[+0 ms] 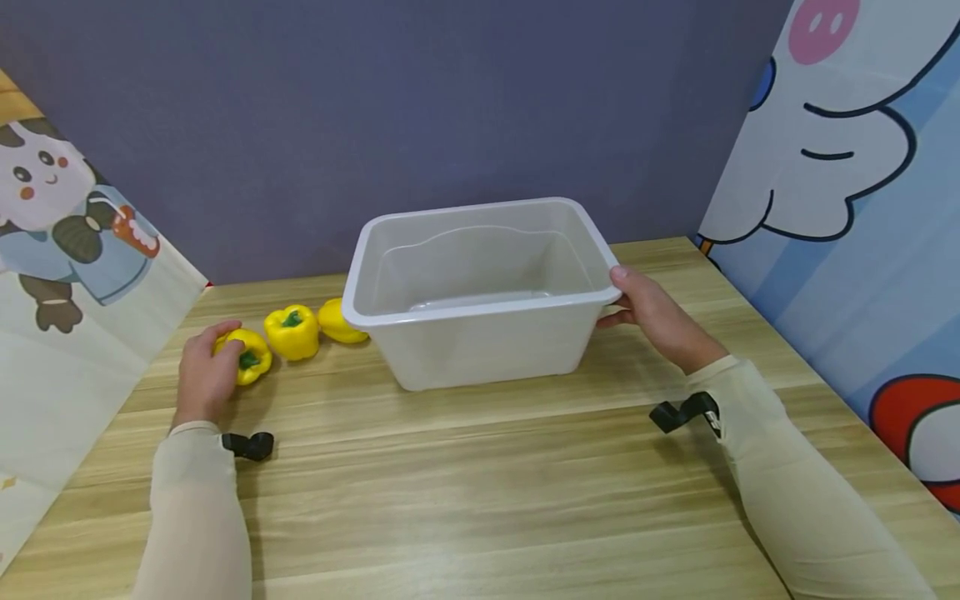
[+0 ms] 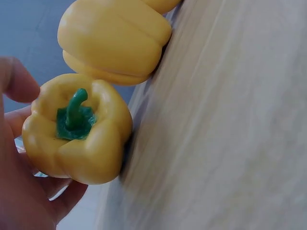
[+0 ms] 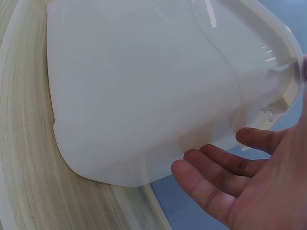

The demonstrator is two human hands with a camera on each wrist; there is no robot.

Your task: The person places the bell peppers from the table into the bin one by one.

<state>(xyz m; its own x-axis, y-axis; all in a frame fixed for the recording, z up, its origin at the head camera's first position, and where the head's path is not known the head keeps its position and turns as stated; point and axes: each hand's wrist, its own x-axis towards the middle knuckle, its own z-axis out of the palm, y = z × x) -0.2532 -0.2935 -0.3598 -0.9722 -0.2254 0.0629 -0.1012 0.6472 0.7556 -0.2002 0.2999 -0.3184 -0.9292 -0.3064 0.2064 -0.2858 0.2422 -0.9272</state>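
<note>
Three yellow bell peppers lie in a row at the table's left. My left hand (image 1: 204, 371) grips the leftmost pepper (image 1: 253, 356); in the left wrist view its thumb and fingers (image 2: 19, 191) curl round that pepper (image 2: 79, 132), whose green stem faces the camera. The middle pepper (image 1: 292, 332) (image 2: 115, 40) lies against it, and the third pepper (image 1: 341, 323) rests by the bin's left wall. A white plastic bin (image 1: 480, 333) (image 3: 144, 86) stands empty in the middle. My right hand (image 1: 652, 318) holds its right rim, thumb on top and fingers (image 3: 216, 167) under the lip.
The wooden table (image 1: 480, 492) spreads toward me. A purple wall (image 1: 375, 108) closes the back, and cartoon panels stand at the left (image 1: 67, 275) and right (image 1: 847, 208). Black straps (image 1: 251, 444) sit at both wrists.
</note>
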